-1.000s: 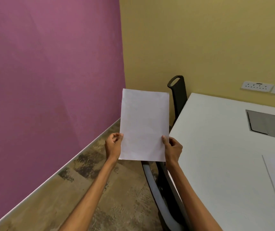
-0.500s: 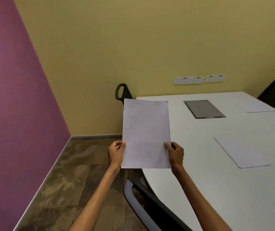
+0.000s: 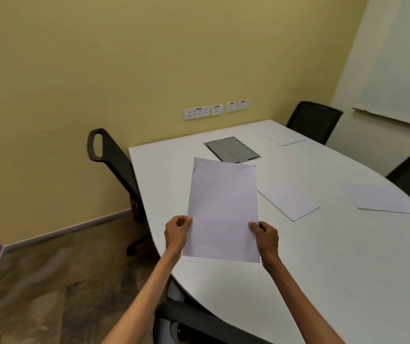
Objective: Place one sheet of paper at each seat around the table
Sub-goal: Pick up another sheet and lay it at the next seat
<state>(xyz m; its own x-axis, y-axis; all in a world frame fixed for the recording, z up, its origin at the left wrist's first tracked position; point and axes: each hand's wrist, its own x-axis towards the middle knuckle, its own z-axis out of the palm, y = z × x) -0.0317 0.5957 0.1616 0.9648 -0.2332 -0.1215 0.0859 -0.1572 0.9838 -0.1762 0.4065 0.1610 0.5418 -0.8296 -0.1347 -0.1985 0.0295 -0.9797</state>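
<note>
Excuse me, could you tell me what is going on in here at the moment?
A person is setting out paper around a white table. Both the left hand and the right hand hold one sheet upright by its lower edges, above the table's near left side. Three sheets already lie flat on the table, two of them in front of chairs on the far side.

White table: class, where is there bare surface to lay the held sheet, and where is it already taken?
Bare: the white table near edge below the held sheet, and the left strip between the chair and grey hatch. Taken: three sheets lie at centre, right and far corner.
</note>
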